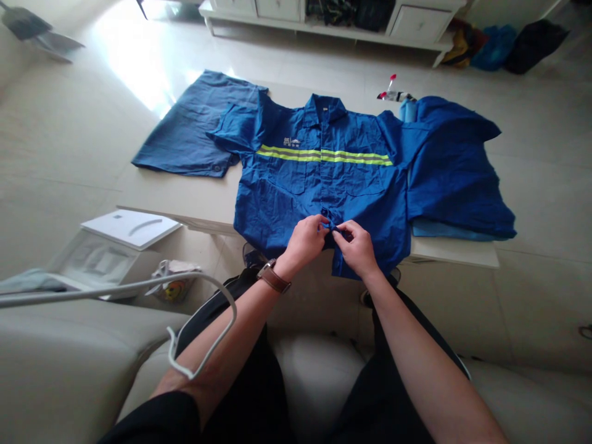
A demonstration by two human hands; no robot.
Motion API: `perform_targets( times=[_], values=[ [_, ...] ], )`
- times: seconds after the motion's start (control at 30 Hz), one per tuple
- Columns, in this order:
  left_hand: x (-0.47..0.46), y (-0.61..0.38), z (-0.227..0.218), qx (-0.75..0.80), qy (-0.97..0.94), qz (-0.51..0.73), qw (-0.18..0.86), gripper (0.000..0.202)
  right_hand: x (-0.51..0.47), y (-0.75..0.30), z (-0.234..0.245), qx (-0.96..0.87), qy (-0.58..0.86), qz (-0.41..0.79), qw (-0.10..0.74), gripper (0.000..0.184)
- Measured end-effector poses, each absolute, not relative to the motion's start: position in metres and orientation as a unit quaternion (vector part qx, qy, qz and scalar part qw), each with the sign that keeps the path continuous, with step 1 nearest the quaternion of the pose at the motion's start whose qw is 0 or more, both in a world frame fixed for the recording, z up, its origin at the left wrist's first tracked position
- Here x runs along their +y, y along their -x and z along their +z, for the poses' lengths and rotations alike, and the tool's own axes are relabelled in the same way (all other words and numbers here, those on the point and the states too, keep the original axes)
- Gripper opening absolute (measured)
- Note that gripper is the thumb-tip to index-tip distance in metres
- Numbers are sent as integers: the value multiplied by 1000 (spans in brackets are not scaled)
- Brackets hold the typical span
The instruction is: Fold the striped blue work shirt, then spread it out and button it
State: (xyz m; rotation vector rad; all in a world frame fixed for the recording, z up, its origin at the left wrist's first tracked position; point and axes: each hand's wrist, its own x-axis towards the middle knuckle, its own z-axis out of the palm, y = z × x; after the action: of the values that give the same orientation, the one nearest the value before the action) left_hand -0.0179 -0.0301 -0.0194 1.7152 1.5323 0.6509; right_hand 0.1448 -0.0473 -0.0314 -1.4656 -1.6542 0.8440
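We find the left hand (308, 239) and right hand (358, 248) each pinching the lower front of the blue jacket (319, 179), spread across the table (198, 194).

A grey dustpan (28, 24) shows at the upper left of the frame, and a low white cabinet (419, 24) runs along the top edge, with a blue bundle (494, 48) and a black bundle (536, 46) at upper right. At left, a white box (132, 228) appears above a bent pale tube (139, 284); a pale sofa (69, 345) fills the lower left.
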Motion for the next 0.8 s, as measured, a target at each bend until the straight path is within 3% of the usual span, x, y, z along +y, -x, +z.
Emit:
perform_targets(
  times=[0.57,0.8],
  values=[
    [-31,15,-20,592,-701,226,327,34,-48,-138,-37,-580,646,322,378,31],
    [-34,20,-7,578,-715,208,333,32,-37,-149,-36,-540,699,258,391,25]
  ],
)
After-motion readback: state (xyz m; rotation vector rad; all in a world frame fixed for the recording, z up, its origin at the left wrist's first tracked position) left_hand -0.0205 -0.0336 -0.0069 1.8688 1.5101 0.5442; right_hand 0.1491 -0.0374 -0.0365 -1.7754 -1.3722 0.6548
